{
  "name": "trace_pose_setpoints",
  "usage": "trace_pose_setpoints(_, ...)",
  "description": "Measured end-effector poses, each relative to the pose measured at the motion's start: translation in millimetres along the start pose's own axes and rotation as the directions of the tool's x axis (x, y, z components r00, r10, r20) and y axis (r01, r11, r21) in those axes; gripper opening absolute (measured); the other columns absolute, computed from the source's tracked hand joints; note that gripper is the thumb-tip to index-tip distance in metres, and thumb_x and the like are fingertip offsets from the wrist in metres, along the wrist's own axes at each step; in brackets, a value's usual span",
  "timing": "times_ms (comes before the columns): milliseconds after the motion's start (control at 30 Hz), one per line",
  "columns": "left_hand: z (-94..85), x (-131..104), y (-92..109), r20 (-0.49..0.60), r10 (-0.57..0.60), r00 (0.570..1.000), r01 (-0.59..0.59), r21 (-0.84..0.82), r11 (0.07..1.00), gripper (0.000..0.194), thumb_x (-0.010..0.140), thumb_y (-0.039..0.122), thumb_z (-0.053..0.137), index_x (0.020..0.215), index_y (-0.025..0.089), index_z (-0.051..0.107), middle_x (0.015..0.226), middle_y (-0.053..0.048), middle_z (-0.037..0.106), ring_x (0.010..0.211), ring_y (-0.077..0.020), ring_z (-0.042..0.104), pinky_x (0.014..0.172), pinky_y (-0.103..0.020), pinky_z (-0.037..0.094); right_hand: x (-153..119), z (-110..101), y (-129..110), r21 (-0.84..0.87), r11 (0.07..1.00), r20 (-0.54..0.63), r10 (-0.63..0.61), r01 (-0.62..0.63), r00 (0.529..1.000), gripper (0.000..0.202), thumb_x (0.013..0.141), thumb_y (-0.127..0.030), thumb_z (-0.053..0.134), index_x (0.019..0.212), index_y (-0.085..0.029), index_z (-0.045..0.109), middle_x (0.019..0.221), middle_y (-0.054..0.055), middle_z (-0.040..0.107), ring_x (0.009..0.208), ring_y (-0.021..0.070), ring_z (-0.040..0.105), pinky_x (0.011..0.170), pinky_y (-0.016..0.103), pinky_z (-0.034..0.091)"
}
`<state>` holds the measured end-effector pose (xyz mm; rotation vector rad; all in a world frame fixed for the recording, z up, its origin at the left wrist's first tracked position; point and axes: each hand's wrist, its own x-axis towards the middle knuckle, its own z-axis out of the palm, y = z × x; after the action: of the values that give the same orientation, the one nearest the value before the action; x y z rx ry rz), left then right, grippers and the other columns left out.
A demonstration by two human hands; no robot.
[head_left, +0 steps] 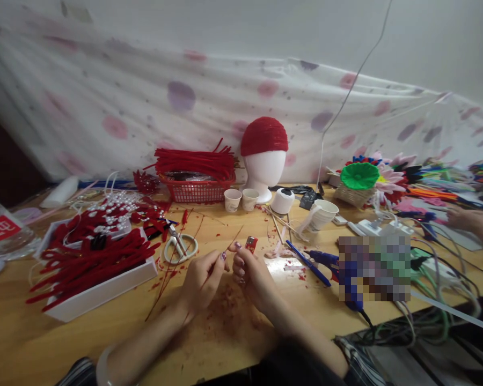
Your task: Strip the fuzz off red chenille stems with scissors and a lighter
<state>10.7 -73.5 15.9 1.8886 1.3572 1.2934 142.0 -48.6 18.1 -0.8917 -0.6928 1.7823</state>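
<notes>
Above the middle of the table, my left hand and my right hand nearly meet at the fingertips. Both are closed in a pinch. A thin brownish wire slants up from between the fingertips; its lower end is hidden in the fingers. Just beyond my right hand lies a small red packet. White-handled scissors lie past my left hand. Thin dark red strands rest beside my left forearm, and red scraps are scattered beneath the hands.
At left are a white box of red fuzzy stems and strung white beads. Behind stand a red basket, paper cups and a foam head in red wrapping. Right: blue pen, glue gun, cables, another person's hand.
</notes>
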Motion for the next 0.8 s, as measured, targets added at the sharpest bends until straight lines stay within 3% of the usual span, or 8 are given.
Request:
trace_pose_setpoints(100, 0.8, -2, 1, -0.048, -0.011, 0.999, 0.011, -0.012, 1.000, 0.034, 0.092, 0.031, 0.038, 0.064, 0.018, 0.052, 0.051, 0.005, 0.043, 0.046, -0.0104, 0.042, 0.050, -0.024, 0.031, -1, 0, -6, 0.092, 0.992, 0.005, 0.080, -0.080, 0.997, 0.048, 0.063, -0.065, 0.062, 0.060, -0.018, 0.051, 0.048, -0.007, 0.036, 0.040, 0.0050, 0.026, 0.040, 0.021, 0.014)
trace_pose_setpoints(200, 1.0, -3, 3, -0.057, 0.005, 0.998, -0.005, -0.010, 1.000, 0.036, 0.093, 0.030, 0.039, 0.062, 0.018, 0.051, 0.050, 0.005, 0.042, 0.047, -0.0101, 0.042, 0.049, -0.024, 0.030, -1, -1, -8, 0.092, 0.990, 0.031, 0.109, -0.111, 0.994, 0.054, 0.065, -0.070, 0.055, 0.049, -0.020, 0.040, 0.044, -0.006, 0.033, 0.038, 0.0058, 0.024, 0.039, 0.022, 0.015)
trace_pose_setpoints(367, -0.7, -5, 4, -0.042, 0.062, 0.997, -0.062, 0.020, 0.998, 0.037, 0.093, 0.027, 0.039, 0.060, 0.018, 0.051, 0.051, 0.005, 0.041, 0.048, -0.0098, 0.042, 0.050, -0.024, 0.031, 2, 0, -4, 0.114, 0.992, -0.035, 0.059, -0.055, 0.998, 0.042, 0.064, -0.059, 0.063, 0.057, -0.021, 0.046, 0.049, -0.004, 0.045, 0.042, 0.0086, 0.036, 0.043, 0.023, 0.026)
trace_pose_setpoints(533, -1.8, -6, 7, -0.071, 0.088, 0.994, -0.088, 0.000, 0.996, 0.036, 0.093, 0.026, 0.040, 0.060, 0.018, 0.052, 0.049, 0.006, 0.038, 0.045, -0.0085, 0.041, 0.048, -0.023, 0.030, 6, 4, -9, 0.198, 0.974, -0.232, -0.067, 0.114, 0.970, 0.027, 0.059, -0.037, 0.073, 0.069, -0.022, 0.052, 0.065, -0.004, 0.056, 0.055, 0.0096, 0.047, 0.052, 0.022, 0.036)
trace_pose_setpoints(700, -3.1, -7, 10, -0.092, 0.103, 0.990, -0.106, -0.028, 0.994, 0.036, 0.092, 0.025, 0.039, 0.060, 0.018, 0.053, 0.047, 0.006, 0.037, 0.043, -0.0086, 0.041, 0.047, -0.022, 0.032, 6, 3, -15, 0.142, 0.979, -0.183, -0.117, 0.144, 0.976, 0.030, 0.062, -0.040, 0.071, 0.065, -0.022, 0.048, 0.055, -0.007, 0.040, 0.047, 0.0081, 0.032, 0.044, 0.022, 0.025)
trace_pose_setpoints(800, -4.0, -8, 11, -0.103, 0.114, 0.988, -0.117, -0.023, 0.993, 0.035, 0.092, 0.024, 0.040, 0.060, 0.018, 0.054, 0.045, 0.006, 0.037, 0.042, -0.0087, 0.040, 0.046, -0.022, 0.031, 6, 1, -16, 0.114, 0.980, -0.156, -0.143, 0.161, 0.977, 0.031, 0.061, -0.040, 0.071, 0.066, -0.021, 0.047, 0.055, -0.007, 0.040, 0.047, 0.0073, 0.030, 0.043, 0.022, 0.021)
